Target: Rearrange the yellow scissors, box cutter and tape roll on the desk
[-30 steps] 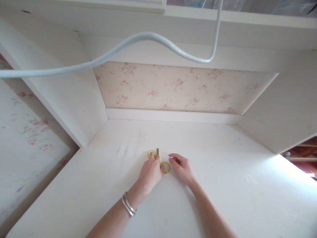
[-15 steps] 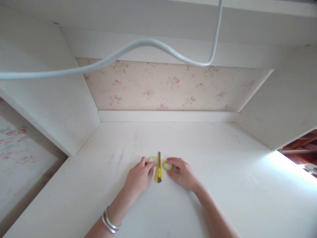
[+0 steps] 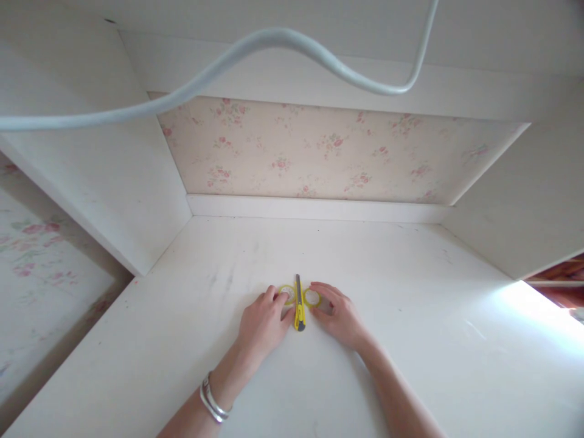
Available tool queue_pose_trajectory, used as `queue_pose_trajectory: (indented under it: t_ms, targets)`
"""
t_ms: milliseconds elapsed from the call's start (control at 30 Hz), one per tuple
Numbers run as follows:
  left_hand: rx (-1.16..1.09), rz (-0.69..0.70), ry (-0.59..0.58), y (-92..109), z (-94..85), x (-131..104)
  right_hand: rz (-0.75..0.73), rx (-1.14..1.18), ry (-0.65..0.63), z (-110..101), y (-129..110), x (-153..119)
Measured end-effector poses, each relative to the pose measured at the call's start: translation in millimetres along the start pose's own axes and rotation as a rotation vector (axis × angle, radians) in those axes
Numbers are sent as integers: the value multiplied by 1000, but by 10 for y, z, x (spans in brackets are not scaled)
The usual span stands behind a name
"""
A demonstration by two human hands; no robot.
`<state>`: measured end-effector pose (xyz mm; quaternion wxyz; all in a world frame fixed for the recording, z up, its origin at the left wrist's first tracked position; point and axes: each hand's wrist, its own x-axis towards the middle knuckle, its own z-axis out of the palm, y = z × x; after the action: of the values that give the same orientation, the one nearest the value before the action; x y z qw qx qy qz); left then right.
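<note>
A utility knife (image 3: 299, 307) with a yellow and dark grey body lies on the white table, its narrow end pointing away from me. Close on its left is a small yellow-rimmed roll of tape (image 3: 289, 288), with the fingers of my left hand (image 3: 263, 322) on it and the thumb beside the knife's handle. A matching roll of tape (image 3: 312, 297) lies flat just right of the knife. My right hand (image 3: 341, 316) holds this one by its edge, between thumb and fingers. Both rolls sit level with the knife's middle.
The white tabletop (image 3: 292, 377) meets a low ledge (image 3: 319, 208) and floral wallpaper (image 3: 292, 146) at the back. White side panels (image 3: 123, 201) stand left and right. A pale cable (image 3: 283, 38) crosses the upper view. A silver bracelet (image 3: 212, 398) is on my left wrist.
The right roll has moved left, nearer the knife, with my right hand. The view has shifted slightly, and the knife leans a little differently in it.
</note>
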<state>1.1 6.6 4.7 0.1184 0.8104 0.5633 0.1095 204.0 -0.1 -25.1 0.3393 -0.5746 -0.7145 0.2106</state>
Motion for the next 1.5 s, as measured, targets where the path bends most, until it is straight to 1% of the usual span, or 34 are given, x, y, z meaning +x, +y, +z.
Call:
queue_pose_trajectory:
  t_ms: [100, 233, 367, 467, 567, 633, 733, 833, 933, 1033, 1167, 1333, 1500]
  targets:
    - [-12, -20, -11, -1, -3, 4, 0, 5, -26, -49, 3, 1]
    - [-22, -35, 12, -31, 8, 15, 6, 31, -70, -100, 22, 0]
    - [-69, -19, 59, -72, 21, 20, 3, 37, -39, -72, 26, 7]
    - [-144, 3, 100, -60, 25, 33, -5, 42, -24, -43, 3, 14]
    - [-227, 54, 129, 25, 36, 72, 2, 58, -16, -47, -20, 20]
    - [-242, 93, 131, 114, 56, 108, 4, 85, -2, -66, -25, 23]
    - [-203, 122, 97, 245, 101, 151, -10, 126, 12, -101, -20, 23]
    - [-173, 125, 54, 306, 128, 158, -28, 133, -13, -114, -6, 10]
    - [-215, 113, 73, 273, 117, 129, -54, 98, -19, -95, 23, -8]
    - [-281, 76, 121, 183, 108, 93, -75, 67, -14, -61, 63, -15]
    - [-353, 43, 166, 84, 161, 72, -64, 57, 4, -27, 102, -12]
    - [-399, 23, 170, 66, 223, 82, -40, 52, 9, -18, 113, -10]
    - [-416, 17, 155, 68, 208, 81, -22, 46, -4, -50, 90, -11]
